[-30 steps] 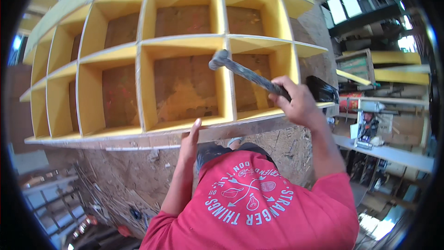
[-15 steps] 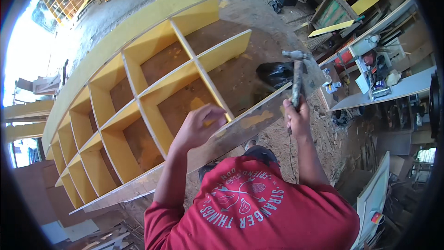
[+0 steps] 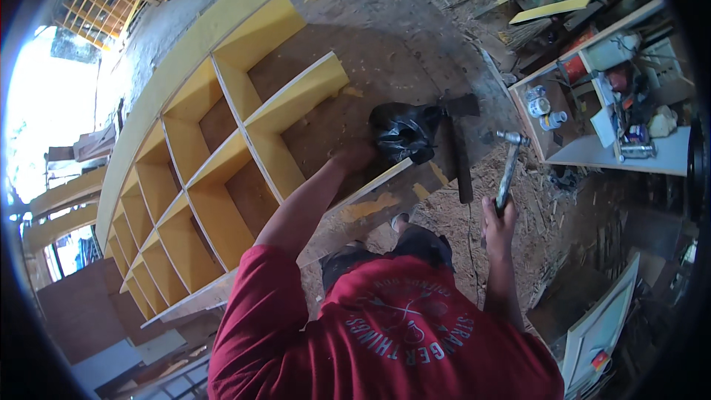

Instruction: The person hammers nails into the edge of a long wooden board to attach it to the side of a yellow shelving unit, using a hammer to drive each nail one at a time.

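My right hand [image 3: 499, 224] is closed round the handle of a hammer [image 3: 509, 170], held upright with its metal head at the top. My left hand [image 3: 355, 154] reaches over the worktable, right by a crumpled black plastic bag [image 3: 404, 132]; its fingers are dark and blurred, so whether they grip anything is unclear. Just right of the bag lies a long dark tool [image 3: 459, 152], its kind hard to make out, at the table edge. A yellow curved wooden frame with grid compartments [image 3: 255, 144] lies on the table to the left of my left hand.
On the right stands a pale open box shelf [image 3: 592, 159] holding bottles, cans and bags. A broom [image 3: 522, 35] and yellow boards [image 3: 552, 10] lie beyond it. Wood shavings [image 3: 444, 226] cover the ground by my feet. A white panel [image 3: 603, 326] leans at lower right.
My left hand has moved from the frame's near edge rightward to the black bag. The hammer, still in my right hand, has lowered away from the table. The view has shifted right.
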The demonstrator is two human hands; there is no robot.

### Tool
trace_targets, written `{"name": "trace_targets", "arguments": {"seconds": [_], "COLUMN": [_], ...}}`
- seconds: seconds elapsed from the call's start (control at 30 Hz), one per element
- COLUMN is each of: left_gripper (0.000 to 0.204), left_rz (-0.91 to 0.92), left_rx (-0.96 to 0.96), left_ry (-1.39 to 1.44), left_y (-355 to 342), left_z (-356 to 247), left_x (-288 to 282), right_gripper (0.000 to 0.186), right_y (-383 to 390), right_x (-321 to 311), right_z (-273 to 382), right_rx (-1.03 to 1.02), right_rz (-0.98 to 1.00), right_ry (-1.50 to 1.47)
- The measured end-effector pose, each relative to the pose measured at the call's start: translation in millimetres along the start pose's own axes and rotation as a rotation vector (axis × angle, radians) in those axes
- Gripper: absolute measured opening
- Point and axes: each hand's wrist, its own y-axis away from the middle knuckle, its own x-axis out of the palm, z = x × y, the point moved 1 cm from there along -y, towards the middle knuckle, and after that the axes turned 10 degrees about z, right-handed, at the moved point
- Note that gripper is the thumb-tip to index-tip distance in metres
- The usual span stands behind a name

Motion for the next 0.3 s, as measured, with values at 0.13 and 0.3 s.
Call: {"name": "trace_targets", "arguments": {"seconds": [0.13, 0.3], "left_gripper": [0.031, 0.032], "left_rz": [0.096, 0.041], "left_rx": [0.082, -0.072], "left_ry": [-0.179, 0.088], "left_y": [-8.1, -11.3], "left_z": [-16.7, -1.9], "left_x": [-19.4, -3.7], "right_gripper": [0.025, 0.026], "right_y": [-16.5, -53.3], "right_x": [-11.2, -3.1], "right_z": [-12.4, -14.9], "right_rx": [0.059, 0.064], "right_rz": [0.016, 0.093], "right_ry": [0.117, 0.27]}}
